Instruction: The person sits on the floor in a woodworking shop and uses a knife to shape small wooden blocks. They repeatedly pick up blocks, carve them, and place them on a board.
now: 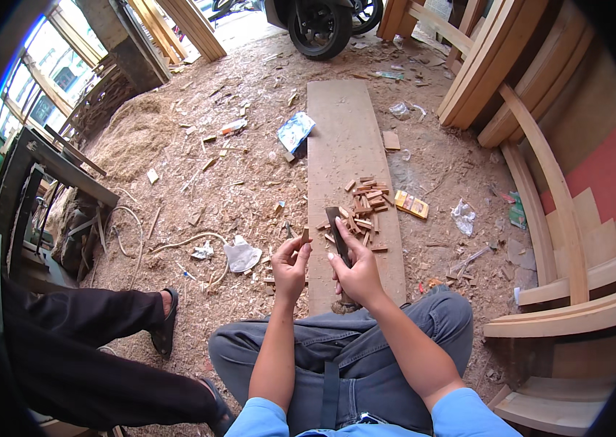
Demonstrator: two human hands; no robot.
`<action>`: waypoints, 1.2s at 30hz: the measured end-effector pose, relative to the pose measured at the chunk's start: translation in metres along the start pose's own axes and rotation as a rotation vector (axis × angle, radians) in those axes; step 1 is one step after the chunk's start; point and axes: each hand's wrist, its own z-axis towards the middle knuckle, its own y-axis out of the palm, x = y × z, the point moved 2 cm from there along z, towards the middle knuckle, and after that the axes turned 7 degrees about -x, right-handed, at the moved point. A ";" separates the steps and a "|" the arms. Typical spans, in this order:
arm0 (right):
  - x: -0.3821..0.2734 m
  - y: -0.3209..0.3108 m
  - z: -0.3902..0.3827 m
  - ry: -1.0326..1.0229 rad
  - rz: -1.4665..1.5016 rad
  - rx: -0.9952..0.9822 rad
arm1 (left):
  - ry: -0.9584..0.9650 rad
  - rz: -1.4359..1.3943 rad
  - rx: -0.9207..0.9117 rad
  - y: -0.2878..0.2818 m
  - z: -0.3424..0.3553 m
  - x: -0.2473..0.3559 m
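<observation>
My left hand (290, 268) pinches a small brown wood piece (305, 235) upright between thumb and fingers. My right hand (359, 271) is wrapped round a chisel (336, 224) with a broad dark blade; its blade points away from me and its frayed handle end is near my lap. Both hands are held above a long wooden board (344, 138) on the ground. Just beyond my right hand, a loose pile of small wood pieces (370, 198) lies on the board, with several more scattered around it.
Sawdust and shavings (249, 189) cover the ground. A yellow packet (411, 205) lies right of the board, a blue-white wrapper (296, 132) touches its left edge. Someone's dark-trousered legs (89, 357) are close at my left. Timber frames (577, 313) lean at right; a motorbike wheel (320, 29) stands beyond.
</observation>
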 end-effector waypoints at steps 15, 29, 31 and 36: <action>0.003 -0.019 0.012 -0.143 0.110 0.214 | 0.383 0.647 -0.118 0.041 -0.018 0.034; -0.001 -0.027 0.015 -0.145 0.191 0.113 | -0.137 -0.061 -0.187 0.025 -0.017 0.004; -0.001 -0.026 0.014 -0.124 0.170 0.131 | -0.169 -0.100 -0.122 0.023 -0.016 0.002; -0.006 -0.017 0.005 0.077 0.064 -0.036 | -0.197 -0.287 0.031 0.011 -0.011 0.000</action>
